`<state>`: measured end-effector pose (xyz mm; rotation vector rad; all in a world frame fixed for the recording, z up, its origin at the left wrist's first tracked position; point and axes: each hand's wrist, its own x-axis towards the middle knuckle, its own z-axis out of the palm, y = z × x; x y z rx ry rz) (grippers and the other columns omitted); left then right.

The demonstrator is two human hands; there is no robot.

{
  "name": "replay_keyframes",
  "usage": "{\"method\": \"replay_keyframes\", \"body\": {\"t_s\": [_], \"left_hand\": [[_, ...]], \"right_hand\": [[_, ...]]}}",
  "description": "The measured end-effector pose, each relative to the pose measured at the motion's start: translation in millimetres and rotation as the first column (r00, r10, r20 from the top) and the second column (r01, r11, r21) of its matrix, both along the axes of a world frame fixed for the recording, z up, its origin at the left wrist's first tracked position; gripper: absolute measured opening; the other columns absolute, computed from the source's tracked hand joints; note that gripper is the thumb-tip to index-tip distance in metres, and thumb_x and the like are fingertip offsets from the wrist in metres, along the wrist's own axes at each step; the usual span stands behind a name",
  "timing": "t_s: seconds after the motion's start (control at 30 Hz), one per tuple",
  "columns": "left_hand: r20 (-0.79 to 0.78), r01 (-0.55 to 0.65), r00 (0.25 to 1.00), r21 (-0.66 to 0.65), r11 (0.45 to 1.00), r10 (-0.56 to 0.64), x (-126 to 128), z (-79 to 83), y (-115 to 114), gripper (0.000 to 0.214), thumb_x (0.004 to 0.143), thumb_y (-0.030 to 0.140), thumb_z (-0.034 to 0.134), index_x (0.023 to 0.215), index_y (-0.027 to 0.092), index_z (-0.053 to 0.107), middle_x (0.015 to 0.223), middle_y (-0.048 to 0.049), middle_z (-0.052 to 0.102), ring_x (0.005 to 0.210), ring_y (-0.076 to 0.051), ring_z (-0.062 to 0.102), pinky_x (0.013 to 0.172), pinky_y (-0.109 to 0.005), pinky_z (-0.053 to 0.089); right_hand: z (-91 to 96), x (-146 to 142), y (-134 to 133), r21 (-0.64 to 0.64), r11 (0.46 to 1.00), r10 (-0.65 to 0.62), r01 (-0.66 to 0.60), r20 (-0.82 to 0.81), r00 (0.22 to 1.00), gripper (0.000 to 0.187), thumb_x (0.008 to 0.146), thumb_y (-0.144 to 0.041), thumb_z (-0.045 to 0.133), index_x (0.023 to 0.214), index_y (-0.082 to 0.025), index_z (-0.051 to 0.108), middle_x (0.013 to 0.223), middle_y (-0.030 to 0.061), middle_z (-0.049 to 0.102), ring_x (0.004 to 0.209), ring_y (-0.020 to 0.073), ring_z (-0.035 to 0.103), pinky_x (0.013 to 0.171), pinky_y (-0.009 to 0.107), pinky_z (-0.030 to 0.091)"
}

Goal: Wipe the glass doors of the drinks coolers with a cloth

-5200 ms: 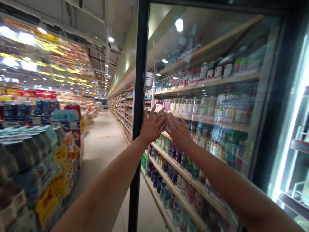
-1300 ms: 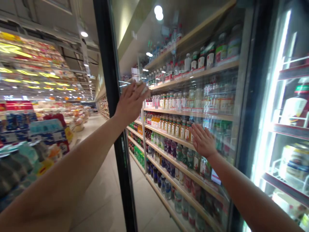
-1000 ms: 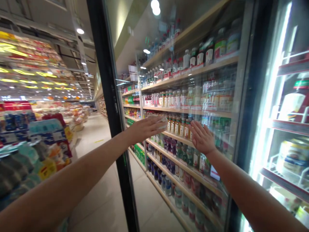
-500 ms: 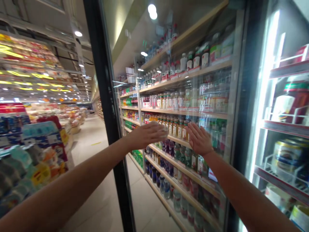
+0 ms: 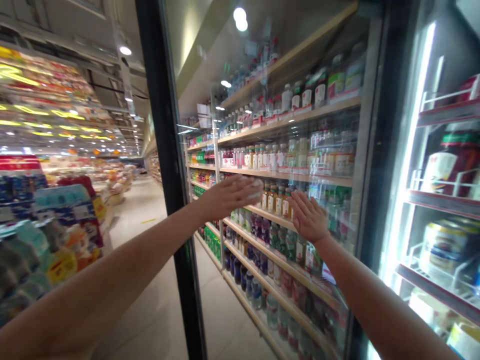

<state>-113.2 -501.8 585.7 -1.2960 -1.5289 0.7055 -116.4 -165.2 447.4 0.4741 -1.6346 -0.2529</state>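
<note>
A glass fridge door (image 5: 225, 280) with a dark frame (image 5: 167, 165) stands swung open in front of me. My left hand (image 5: 227, 196) is stretched out flat at the glass, fingers extended. A pale whitish patch shows by its fingertips; whether it is a wipe or a reflection I cannot make out. To its right, my right hand (image 5: 309, 217) lies palm towards the glass with its fingers straight, holding nothing visible. Shelves of bottled drinks (image 5: 275, 200) show through or in the pane behind both hands.
On the right is the lit fridge interior, with a dark red bottle (image 5: 444, 160), cans (image 5: 446, 245) and wire-fronted shelves (image 5: 442, 200). Left of the door, a pale floor aisle (image 5: 138, 210) runs back beside stacked packaged goods (image 5: 67, 205).
My left hand has moved slightly up and to the right across the glass. The right hand stays in nearly the same place. The view has shifted a little.
</note>
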Motion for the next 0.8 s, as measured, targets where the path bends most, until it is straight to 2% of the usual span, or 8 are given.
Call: {"method": "replay_keyframes", "body": {"t_s": [0.1, 0.2, 0.33, 0.4, 0.47, 0.57, 0.63, 0.8], "left_hand": [[0.023, -0.093, 0.996, 0.408, 0.908, 0.091, -7.0, 40.6, -9.2, 0.067, 0.096, 0.004, 0.042, 0.158, 0.028, 0.032, 0.168, -0.0040, 0.026, 0.156, -0.025, 0.021, 0.128, -0.051, 0.022], [0.022, -0.096, 0.994, 0.601, 0.794, 0.103, -10.4, 41.6, -8.2, 0.065, 0.098, 0.008, 0.042, 0.159, 0.024, 0.029, 0.167, -0.0106, 0.025, 0.156, -0.030, 0.022, 0.124, -0.054, 0.028], [-0.042, -0.046, 0.998, 0.194, 0.980, 0.055, -2.1, 0.1, 0.3, 0.065, 0.098, 0.007, 0.041, 0.159, 0.027, 0.030, 0.164, -0.0034, 0.035, 0.155, -0.023, 0.025, 0.126, -0.042, 0.028], [-0.041, -0.053, 0.998, 0.021, 0.998, 0.054, 1.6, -1.9, 0.2, 0.065, 0.098, 0.007, 0.040, 0.159, 0.029, 0.030, 0.164, 0.0016, 0.034, 0.155, -0.018, 0.025, 0.126, -0.037, 0.027], [-0.051, -0.078, 0.995, 0.160, 0.984, 0.087, 1.9, 15.0, -2.1, 0.065, 0.098, 0.005, 0.039, 0.159, 0.028, 0.030, 0.165, 0.0016, 0.033, 0.154, -0.020, 0.026, 0.125, -0.040, 0.029], [-0.052, -0.082, 0.990, 0.547, 0.833, 0.132, -1.6, 42.9, -2.5, 0.061, 0.100, 0.007, 0.040, 0.157, 0.025, 0.034, 0.164, -0.0047, 0.034, 0.151, -0.028, 0.032, 0.119, -0.051, 0.034], [-0.043, -0.077, 0.991, 0.595, 0.800, 0.127, -3.3, 39.6, 1.8, 0.058, 0.100, 0.008, 0.041, 0.155, 0.022, 0.038, 0.163, -0.0088, 0.036, 0.147, -0.031, 0.039, 0.115, -0.052, 0.038], [-0.078, 0.002, 0.997, 0.032, 0.999, 0.000, 0.9, -13.3, 11.3, 0.052, 0.101, 0.012, 0.048, 0.149, 0.031, 0.047, 0.158, 0.0002, 0.044, 0.140, -0.019, 0.048, 0.108, -0.033, 0.045]], "right_hand": [[0.0, -0.1, 0.1, -0.004, 1.000, 0.005, -0.005, -0.008, 1.000, 0.072, 0.097, -0.023, 0.045, 0.164, -0.020, 0.017, 0.154, 0.0097, 0.050, 0.145, 0.0237, 0.045, 0.125, 0.044, 0.021], [0.4, 0.5, 0.2, -0.001, 1.000, 0.003, -0.003, -0.003, 1.000, 0.072, 0.097, -0.023, 0.045, 0.164, -0.021, 0.016, 0.154, 0.0099, 0.050, 0.144, 0.0239, 0.046, 0.125, 0.044, 0.021], [1.0, 1.6, 0.9, 0.007, 1.000, -0.002, 0.002, 0.005, 1.000, 0.073, 0.097, -0.022, 0.045, 0.164, -0.020, 0.016, 0.154, 0.0097, 0.049, 0.144, 0.0241, 0.046, 0.126, 0.044, 0.020], [1.5, 2.1, 1.0, 0.008, 1.000, -0.004, 0.004, 0.003, 1.000, 0.073, 0.097, -0.022, 0.045, 0.164, -0.020, 0.016, 0.153, 0.0097, 0.050, 0.144, 0.0238, 0.046, 0.126, 0.044, 0.019], [2.1, 2.5, 0.7, 0.008, 1.000, -0.004, 0.004, -0.001, 1.000, 0.073, 0.097, -0.022, 0.044, 0.164, -0.019, 0.016, 0.152, 0.0098, 0.052, 0.144, 0.0240, 0.047, 0.126, 0.044, 0.019], [2.3, 2.6, 0.2, 0.008, 1.000, -0.004, 0.004, -0.001, 1.000, 0.072, 0.097, -0.022, 0.044, 0.164, -0.019, 0.016, 0.152, 0.0099, 0.052, 0.144, 0.0246, 0.046, 0.125, 0.045, 0.021], [1.8, 2.2, 0.2, 0.005, 1.000, -0.003, 0.003, 0.005, 1.000, 0.072, 0.097, -0.023, 0.045, 0.164, -0.019, 0.017, 0.153, 0.0099, 0.051, 0.144, 0.0248, 0.046, 0.125, 0.045, 0.022], [-0.6, 0.3, 1.2, -0.001, 1.000, 0.006, -0.006, 0.024, 1.000, 0.074, 0.097, -0.022, 0.045, 0.164, -0.021, 0.015, 0.155, 0.0093, 0.048, 0.145, 0.0244, 0.044, 0.125, 0.046, 0.022]]}}
